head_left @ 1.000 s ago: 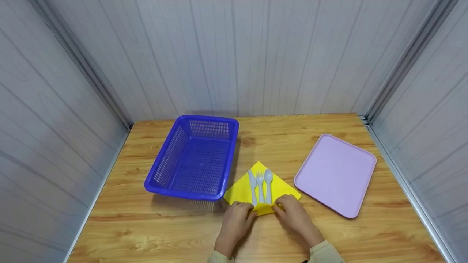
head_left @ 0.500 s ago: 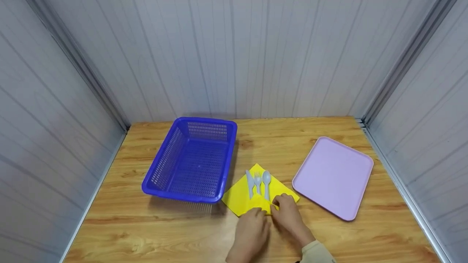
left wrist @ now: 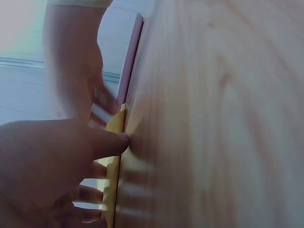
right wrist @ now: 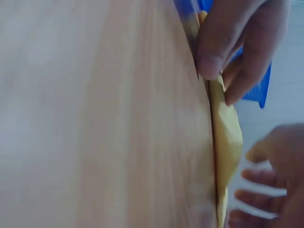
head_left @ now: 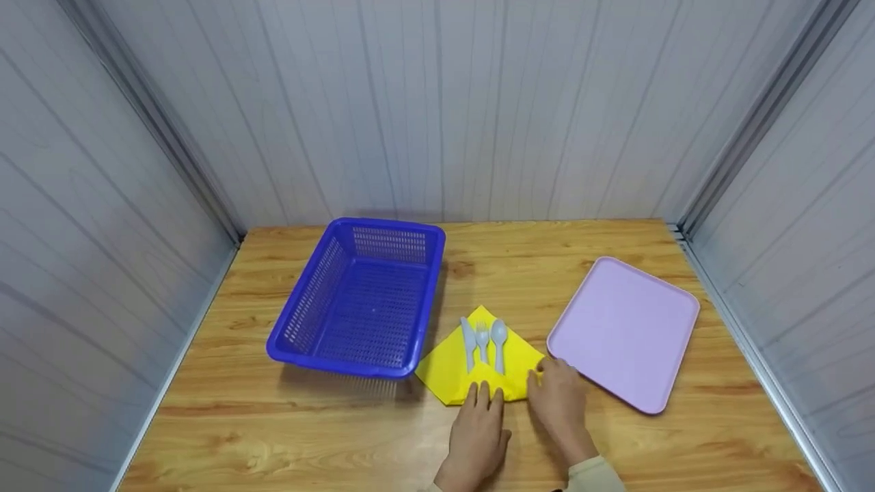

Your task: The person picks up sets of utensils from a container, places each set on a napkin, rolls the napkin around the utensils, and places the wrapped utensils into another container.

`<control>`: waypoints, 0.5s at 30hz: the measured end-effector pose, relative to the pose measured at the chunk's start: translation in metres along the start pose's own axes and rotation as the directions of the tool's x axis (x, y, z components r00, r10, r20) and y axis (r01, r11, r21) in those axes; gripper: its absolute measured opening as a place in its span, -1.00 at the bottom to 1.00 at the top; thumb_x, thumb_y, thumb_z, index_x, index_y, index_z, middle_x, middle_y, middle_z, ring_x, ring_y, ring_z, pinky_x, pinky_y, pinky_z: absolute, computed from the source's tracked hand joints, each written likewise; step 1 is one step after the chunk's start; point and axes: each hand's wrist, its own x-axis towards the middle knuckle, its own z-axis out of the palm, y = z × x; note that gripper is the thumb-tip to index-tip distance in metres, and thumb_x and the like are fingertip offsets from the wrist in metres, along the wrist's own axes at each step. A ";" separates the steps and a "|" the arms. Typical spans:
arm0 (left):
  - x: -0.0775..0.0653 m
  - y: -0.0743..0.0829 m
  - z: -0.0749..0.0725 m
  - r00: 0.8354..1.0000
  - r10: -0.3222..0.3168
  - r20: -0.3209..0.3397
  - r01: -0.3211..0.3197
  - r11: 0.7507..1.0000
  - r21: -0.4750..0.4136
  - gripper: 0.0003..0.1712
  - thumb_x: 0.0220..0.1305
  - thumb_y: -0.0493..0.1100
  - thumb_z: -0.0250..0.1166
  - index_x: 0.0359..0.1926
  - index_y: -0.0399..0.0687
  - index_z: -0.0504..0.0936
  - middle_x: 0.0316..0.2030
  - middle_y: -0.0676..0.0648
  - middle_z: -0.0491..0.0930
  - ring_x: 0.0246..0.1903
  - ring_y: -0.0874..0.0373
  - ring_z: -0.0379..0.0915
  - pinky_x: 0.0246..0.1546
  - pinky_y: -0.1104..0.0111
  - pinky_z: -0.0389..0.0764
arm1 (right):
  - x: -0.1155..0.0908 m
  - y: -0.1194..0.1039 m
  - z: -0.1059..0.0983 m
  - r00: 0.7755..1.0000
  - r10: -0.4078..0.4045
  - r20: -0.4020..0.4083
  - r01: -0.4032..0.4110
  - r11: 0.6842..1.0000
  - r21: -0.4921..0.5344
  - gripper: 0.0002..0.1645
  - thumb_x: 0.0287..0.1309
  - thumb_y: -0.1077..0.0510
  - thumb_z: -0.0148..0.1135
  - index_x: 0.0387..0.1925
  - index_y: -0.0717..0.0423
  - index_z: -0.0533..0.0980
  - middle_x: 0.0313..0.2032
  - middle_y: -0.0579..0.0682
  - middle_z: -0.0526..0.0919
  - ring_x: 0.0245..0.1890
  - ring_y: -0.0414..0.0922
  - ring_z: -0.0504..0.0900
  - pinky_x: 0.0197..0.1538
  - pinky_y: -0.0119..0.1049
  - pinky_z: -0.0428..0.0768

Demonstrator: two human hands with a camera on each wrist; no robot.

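A yellow napkin [head_left: 451,365] lies cornerwise on the table, its near edge folded up over the handles of a pale grey knife [head_left: 468,335], fork [head_left: 482,338] and spoon [head_left: 499,335]. With straight fingers, my left hand [head_left: 476,437] presses on this fold; in the left wrist view its thumb [left wrist: 111,144] reaches down close to the tabletop. My right hand [head_left: 560,400] is at the napkin's right corner, which it hides in the head view. The right wrist view shows its fingers [right wrist: 259,199] loosely bent and spread beside the yellow fold [right wrist: 228,137].
A blue perforated basket [head_left: 429,294] stands left of the napkin, its near right corner close to the napkin's left corner. On the right a flat pink tray [head_left: 625,331] lies at an angle, just beyond my right hand. Pale panel walls [head_left: 437,109] enclose the wooden table [head_left: 307,437].
The near edge of the napkin has been folded over the cutlery handles. My left hand has moved right and flattened onto the fold. My right hand has shifted right to the corner.
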 end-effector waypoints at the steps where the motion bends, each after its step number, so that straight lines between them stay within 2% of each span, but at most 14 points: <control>1: 0.000 0.000 -0.001 1.000 -0.001 0.004 0.001 1.000 -0.007 -0.26 0.22 0.13 0.32 0.33 -0.12 0.40 0.30 -0.26 0.32 0.33 -0.16 0.16 0.34 0.15 0.18 | 0.000 0.002 -0.003 0.999 0.046 -0.013 -0.046 0.999 -0.023 -0.72 0.09 0.15 0.35 -0.28 0.33 0.58 -0.37 0.20 0.59 -0.33 0.18 0.57 -0.28 0.07 0.55; 4: 0.000 -0.002 -0.003 0.999 -0.012 0.030 0.013 1.000 -0.027 -0.24 0.22 0.15 0.31 0.34 -0.10 0.39 0.32 -0.25 0.30 0.34 -0.16 0.14 0.34 0.14 0.18 | 0.001 0.005 -0.007 0.985 0.169 0.025 -0.170 0.986 0.003 -0.53 0.09 0.13 0.35 -0.09 0.44 0.51 -0.22 0.35 0.57 -0.19 0.29 0.55 -0.13 0.15 0.53; 7: 0.001 -0.003 -0.005 0.998 -0.012 0.059 0.014 1.000 -0.028 -0.23 0.22 0.18 0.30 0.34 -0.10 0.38 0.32 -0.25 0.30 0.33 -0.17 0.13 0.34 0.09 0.16 | 0.005 0.004 -0.006 0.963 0.252 0.100 -0.264 0.956 0.130 -0.39 0.09 0.16 0.36 0.07 0.49 0.39 -0.07 0.43 0.52 -0.02 0.32 0.50 0.03 0.17 0.48; 9: 0.002 -0.004 -0.006 0.997 -0.008 0.071 0.010 0.999 -0.038 -0.22 0.21 0.19 0.29 0.34 -0.12 0.39 0.31 -0.25 0.31 0.33 -0.17 0.14 0.34 0.08 0.15 | 0.007 0.002 -0.005 0.947 0.295 0.131 -0.318 0.922 0.220 -0.33 0.08 0.20 0.36 0.13 0.49 0.32 0.01 0.45 0.48 0.06 0.31 0.46 0.10 0.16 0.43; 12: 0.005 -0.004 -0.008 0.997 0.011 0.075 -0.007 0.998 -0.062 -0.21 0.20 0.19 0.31 0.32 -0.16 0.40 0.29 -0.26 0.33 0.32 -0.16 0.15 0.35 0.08 0.13 | 0.009 0.000 -0.003 0.921 0.355 0.159 -0.387 0.876 0.289 -0.30 0.09 0.23 0.35 0.17 0.47 0.27 0.05 0.45 0.44 0.10 0.29 0.43 0.12 0.14 0.43; 15: 0.007 -0.004 -0.008 0.997 0.027 0.067 -0.022 0.997 -0.072 -0.19 0.17 0.20 0.32 0.30 -0.19 0.40 0.27 -0.26 0.34 0.32 -0.14 0.16 0.36 0.11 0.13 | 0.009 -0.002 -0.002 0.907 0.394 0.148 -0.420 0.858 0.296 -0.29 0.09 0.24 0.34 0.18 0.45 0.23 0.02 0.45 0.38 0.05 0.28 0.42 0.08 0.13 0.44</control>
